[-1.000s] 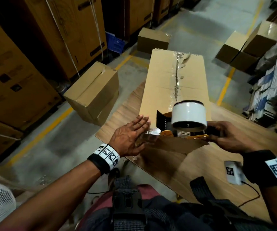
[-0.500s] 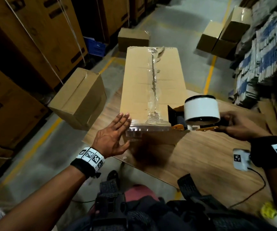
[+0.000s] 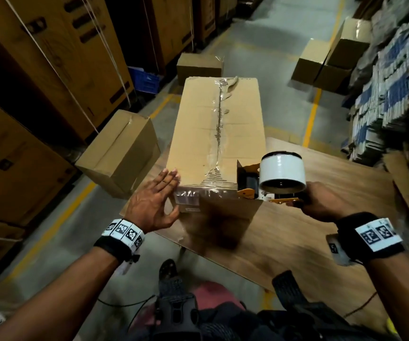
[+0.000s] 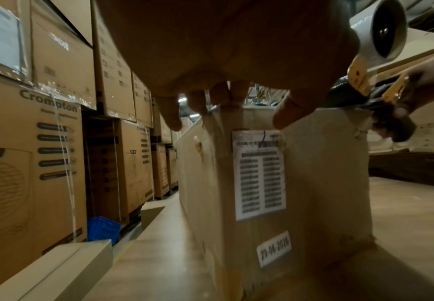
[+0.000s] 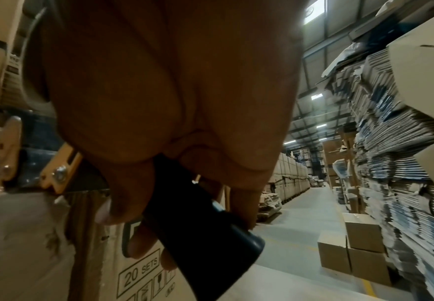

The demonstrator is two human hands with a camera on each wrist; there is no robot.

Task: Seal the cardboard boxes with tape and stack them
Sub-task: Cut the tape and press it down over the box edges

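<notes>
box: your long box sits at the table's left edge.
left hand: flat fingers press its near corner.
right hand: squeezes the tape gun.
step: taping the near end.
next: cut the tape, rub it flat.

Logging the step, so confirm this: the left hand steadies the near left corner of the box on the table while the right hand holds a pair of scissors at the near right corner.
Not scissors. The head view shows the right hand gripping a tape dispenser with a white roll at the near right corner. The rest stands: the left hand rests with straight fingers on the near left corner of the box on the table.
</notes>
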